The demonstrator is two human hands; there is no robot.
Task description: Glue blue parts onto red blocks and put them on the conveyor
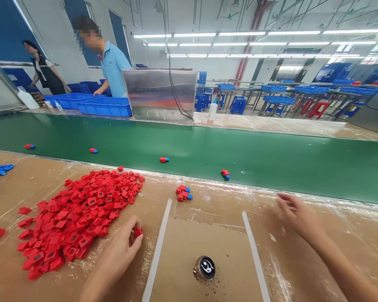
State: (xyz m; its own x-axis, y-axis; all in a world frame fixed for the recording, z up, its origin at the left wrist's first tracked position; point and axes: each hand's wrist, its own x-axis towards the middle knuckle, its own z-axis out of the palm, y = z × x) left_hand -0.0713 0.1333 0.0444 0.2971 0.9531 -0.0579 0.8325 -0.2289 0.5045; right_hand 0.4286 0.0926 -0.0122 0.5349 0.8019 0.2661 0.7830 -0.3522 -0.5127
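My left hand (124, 247) is closed on a small red plastic piece (139, 231), mostly covered by the fingers. It hovers at the right edge of a big pile of red plastic pieces (78, 214). My right hand (291, 212), slightly blurred, is near the front edge of the green conveyor belt (302, 163). Its fingers are loosely bent and apart, and nothing shows in them. Between the hands, a small round pot (207, 267) with a black and white top stands on a cardboard sheet (189, 235). Two red-and-blue joined pieces (184, 193) lie beyond the sheet.
Several red-and-blue pieces, one near the middle (164, 160), lie spaced along the belt. Blue pieces (0, 171) lie at far left. Across the belt are a metal panel (159, 94), a white bottle (212, 110), blue bins (105, 107) and two people.
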